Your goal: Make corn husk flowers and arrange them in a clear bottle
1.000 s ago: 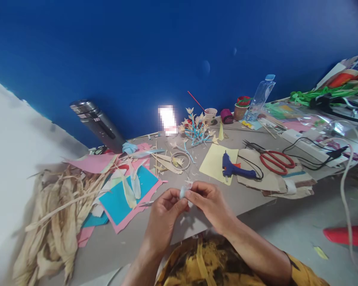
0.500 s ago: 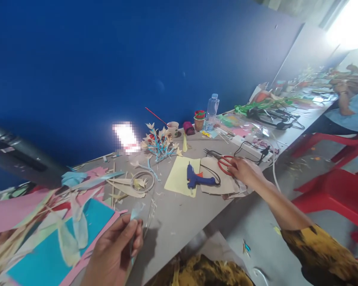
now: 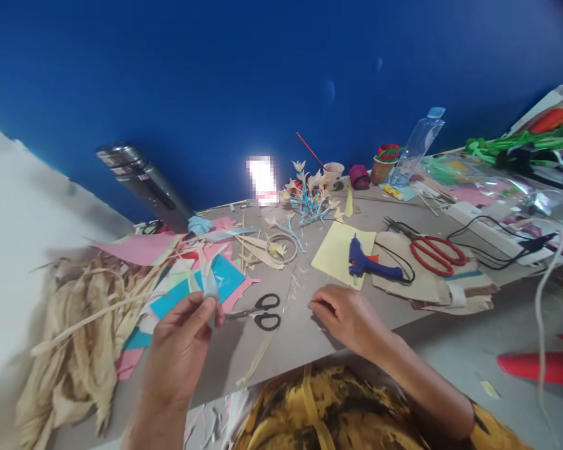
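A pale bluish, translucent strip [image 3: 210,282] is pinched upright between the thumb and fingers of my left hand [image 3: 182,334]. Black-handled scissors [image 3: 266,312] lie on the table just right of that hand, blades toward it and their tips hidden behind the fingers. My right hand [image 3: 344,315] hovers low at the table's front, fingers curled together, with nothing seen in it. Red-handled scissors [image 3: 438,253] rest on brown paper [image 3: 406,284] to its right. Beyond my right hand, a blue glue gun [image 3: 375,265] lies on a yellow sheet [image 3: 331,253].
Tan dried husks [image 3: 75,337] and coloured paper [image 3: 232,275] cover the left side. At the back stand a flower arrangement [image 3: 312,200], a cup [image 3: 333,175] and a plastic bottle [image 3: 417,147]. A power strip [image 3: 492,231] with cables lies right. A dark cylinder [image 3: 145,184] leans back left.
My right hand has let go of the red-handled scissors and moved left toward the table's middle. My left hand still holds the strip. The view has swung left, showing the black-handled scissors.
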`<state>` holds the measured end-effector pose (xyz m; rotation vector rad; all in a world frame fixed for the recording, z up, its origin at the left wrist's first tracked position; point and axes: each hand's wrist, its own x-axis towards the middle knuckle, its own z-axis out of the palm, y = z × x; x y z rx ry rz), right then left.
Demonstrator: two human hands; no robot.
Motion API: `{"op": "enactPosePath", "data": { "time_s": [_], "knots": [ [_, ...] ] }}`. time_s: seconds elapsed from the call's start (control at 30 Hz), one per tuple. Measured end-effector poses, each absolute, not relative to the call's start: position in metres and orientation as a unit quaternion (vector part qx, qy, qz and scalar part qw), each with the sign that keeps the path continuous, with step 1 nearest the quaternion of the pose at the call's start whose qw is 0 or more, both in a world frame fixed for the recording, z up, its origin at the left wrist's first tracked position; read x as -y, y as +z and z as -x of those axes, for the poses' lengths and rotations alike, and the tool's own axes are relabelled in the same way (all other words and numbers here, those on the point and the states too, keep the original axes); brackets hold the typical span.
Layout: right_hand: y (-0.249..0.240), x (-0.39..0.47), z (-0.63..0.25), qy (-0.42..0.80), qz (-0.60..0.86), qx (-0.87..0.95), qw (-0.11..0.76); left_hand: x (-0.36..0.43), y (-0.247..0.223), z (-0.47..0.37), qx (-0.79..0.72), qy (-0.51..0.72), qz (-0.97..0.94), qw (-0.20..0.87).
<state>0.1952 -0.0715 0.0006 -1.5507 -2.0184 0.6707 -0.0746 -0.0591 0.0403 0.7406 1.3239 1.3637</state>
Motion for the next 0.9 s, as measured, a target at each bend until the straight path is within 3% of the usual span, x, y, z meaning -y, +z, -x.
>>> {"op": "enactPosePath", "data": {
  "time_s": [0.2,0.37,0.5,0.63,0.77,0.9],
  "knots": [
    [-0.003,0.079,-0.198,0.244,0.608,0.722,0.223,0.063,0.031,0.082,-0.536,0.555,-0.311,0.555],
    [0.003,0.078,-0.185,0.267,0.591,0.711,0.27,0.062,0.029,0.065,-0.527,0.509,-0.328,0.596],
    [0.014,0.07,-0.163,0.332,0.539,0.699,0.332,0.065,0.029,0.052,-0.506,0.491,-0.323,0.631],
    [0.019,0.057,-0.15,0.426,0.503,0.67,0.34,0.069,0.028,0.05,-0.49,0.479,-0.327,0.651],
    [0.015,0.05,-0.14,0.37,0.512,0.724,0.279,0.073,0.027,0.062,-0.496,0.491,-0.318,0.641],
    [0.013,0.045,-0.122,0.248,0.519,0.811,0.104,0.074,0.027,0.081,-0.512,0.53,-0.316,0.597]
  ]
}}
